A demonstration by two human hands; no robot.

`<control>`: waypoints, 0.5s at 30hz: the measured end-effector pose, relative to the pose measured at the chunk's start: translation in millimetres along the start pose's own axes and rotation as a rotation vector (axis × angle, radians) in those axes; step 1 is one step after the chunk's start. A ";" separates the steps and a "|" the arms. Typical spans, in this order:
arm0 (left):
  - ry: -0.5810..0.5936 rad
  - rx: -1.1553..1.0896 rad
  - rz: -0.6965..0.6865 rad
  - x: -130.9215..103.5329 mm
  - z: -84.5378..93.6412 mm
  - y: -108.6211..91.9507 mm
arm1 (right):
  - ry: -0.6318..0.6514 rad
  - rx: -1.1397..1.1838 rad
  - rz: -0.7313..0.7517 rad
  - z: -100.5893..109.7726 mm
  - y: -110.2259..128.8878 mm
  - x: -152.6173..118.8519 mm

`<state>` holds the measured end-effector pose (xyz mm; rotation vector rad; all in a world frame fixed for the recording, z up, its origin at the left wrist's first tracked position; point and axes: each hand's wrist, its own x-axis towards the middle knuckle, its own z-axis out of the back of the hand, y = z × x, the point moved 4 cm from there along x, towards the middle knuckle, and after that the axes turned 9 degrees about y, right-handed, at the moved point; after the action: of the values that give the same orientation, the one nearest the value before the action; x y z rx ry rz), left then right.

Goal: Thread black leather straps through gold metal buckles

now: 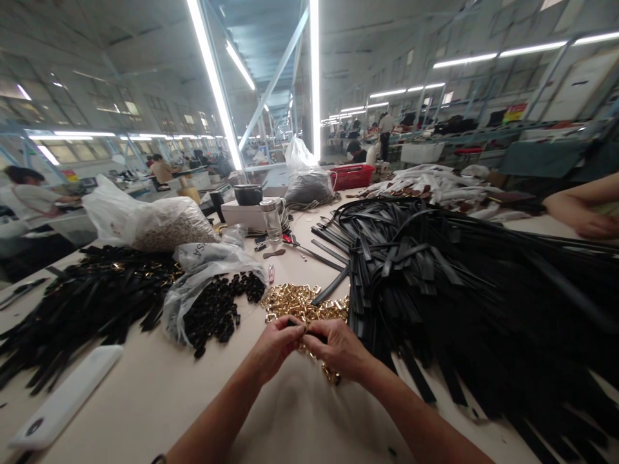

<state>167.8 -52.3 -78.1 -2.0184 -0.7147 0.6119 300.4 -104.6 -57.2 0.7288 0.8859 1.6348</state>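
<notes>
My left hand (276, 348) and my right hand (337, 347) meet over the near side of a pile of gold metal buckles (300, 299). Between the fingertips of my left hand is a small black piece (292, 323), pinched. The fingers of my right hand are closed on a black strap end (316, 336) beside it; its far part is hidden by the hand. Right of the buckles lies a large heap of long black straps (401, 258). Small black loops (217, 309) spill from a clear plastic bag (181, 306) on the left.
Finished-looking black straps (97, 296) lie at the left, near a white oblong case (70, 393). A glass jar (271, 222), red-handled tool (289, 239) and red basket (353, 176) stand or lie farther back. Another person's arm (587, 206) rests at the right edge.
</notes>
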 end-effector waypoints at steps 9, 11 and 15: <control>-0.059 -0.140 -0.056 4.2 11.4 -5.5 | 0.001 0.082 -0.008 11.1 8.8 -2.0; -0.050 -0.150 -0.037 4.9 10.4 -1.9 | -0.013 0.075 -0.009 10.1 8.2 -1.6; -0.016 -0.145 -0.008 5.2 4.3 5.2 | -0.017 0.059 -0.011 6.9 8.5 -1.3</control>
<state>170.1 -48.5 -85.4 -2.1443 -0.7965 0.5864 302.0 -105.8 -46.3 0.7763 0.9274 1.5967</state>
